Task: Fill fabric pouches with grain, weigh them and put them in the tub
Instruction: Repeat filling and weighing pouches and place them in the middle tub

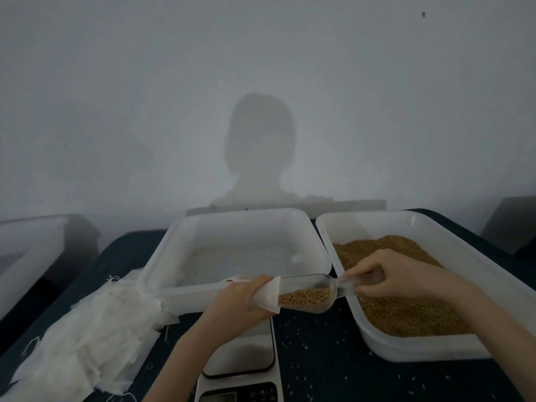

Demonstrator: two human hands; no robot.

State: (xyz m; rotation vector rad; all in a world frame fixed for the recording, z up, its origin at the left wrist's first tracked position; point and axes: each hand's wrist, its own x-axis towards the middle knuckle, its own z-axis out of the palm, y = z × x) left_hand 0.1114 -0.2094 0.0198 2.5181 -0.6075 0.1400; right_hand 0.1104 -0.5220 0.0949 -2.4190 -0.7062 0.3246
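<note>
My left hand (240, 297) held a white pouch (268, 294) open around a clear scoop (307, 294) of brown grain (304, 295); the tub (232, 256) sat behind.

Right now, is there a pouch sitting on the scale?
No, the scale has nothing on its plate; the left hand holds the pouch above it.

- The left hand (243, 297) grips a white fabric pouch (268, 295) by its mouth.
- The right hand (397, 278) holds a clear scoop (307, 294) by its handle, its tip inside the pouch and grain lying in it.
- A grain tub (429, 348) sits right, an empty tub (179, 294) centre.
- A scale (243, 358) lies below, spare pouches (87, 329) left.
</note>
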